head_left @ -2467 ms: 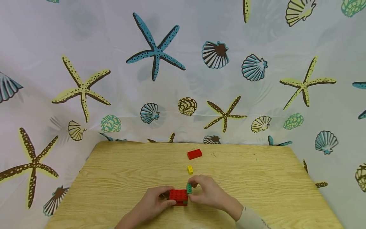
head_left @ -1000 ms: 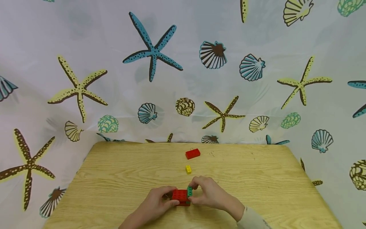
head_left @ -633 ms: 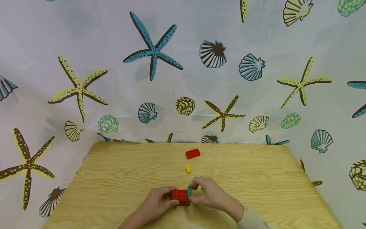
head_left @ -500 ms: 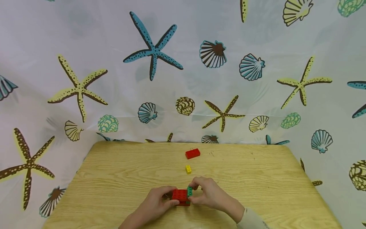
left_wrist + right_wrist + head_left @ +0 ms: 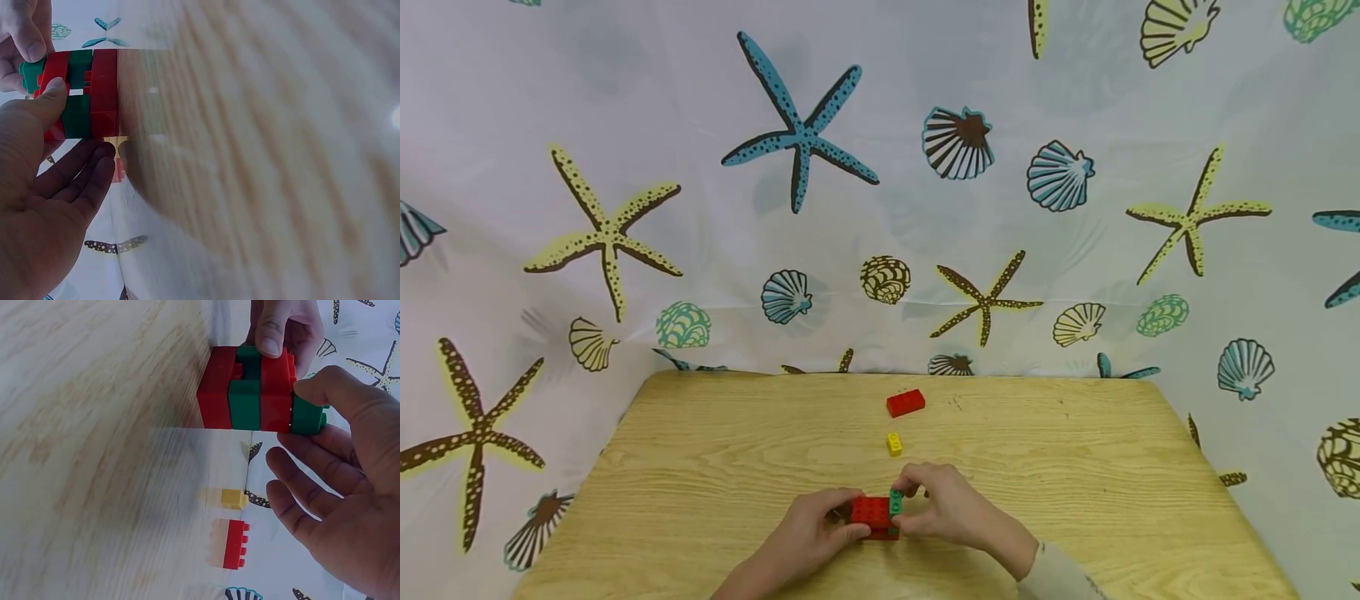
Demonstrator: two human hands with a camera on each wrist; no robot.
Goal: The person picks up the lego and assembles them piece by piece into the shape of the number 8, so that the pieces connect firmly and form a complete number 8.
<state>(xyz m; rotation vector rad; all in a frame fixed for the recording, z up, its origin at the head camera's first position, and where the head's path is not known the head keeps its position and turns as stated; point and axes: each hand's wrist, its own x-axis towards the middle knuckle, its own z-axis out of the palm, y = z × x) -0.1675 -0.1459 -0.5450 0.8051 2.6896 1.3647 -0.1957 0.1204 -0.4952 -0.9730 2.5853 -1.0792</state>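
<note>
A block stack stands on the table, with a red toy brick [image 5: 215, 387] at the bottom, green bricks [image 5: 244, 403] at both ends of the middle layer and a gap between them. Its upper red brick [image 5: 870, 511] shows studs on top. My left hand [image 5: 812, 529] grips the stack's left end, thumb on the near side of the upper red brick. Between thumb and finger, my right hand [image 5: 951, 508] pinches a small green brick [image 5: 306, 415] over the right end of that upper brick. Whether it is pressed fully down, I cannot tell.
Beyond the stack, a small yellow brick [image 5: 894, 444] lies on the wooden table [image 5: 737, 442]. Farther back is a loose red brick [image 5: 906, 403]. A curtain [image 5: 880, 217] printed with starfish and shells hangs behind and beside the table.
The stack, held in the left hand, has shifted slightly right. The green brick in my right hand has gone from beside the upper red brick's right edge to over that end.
</note>
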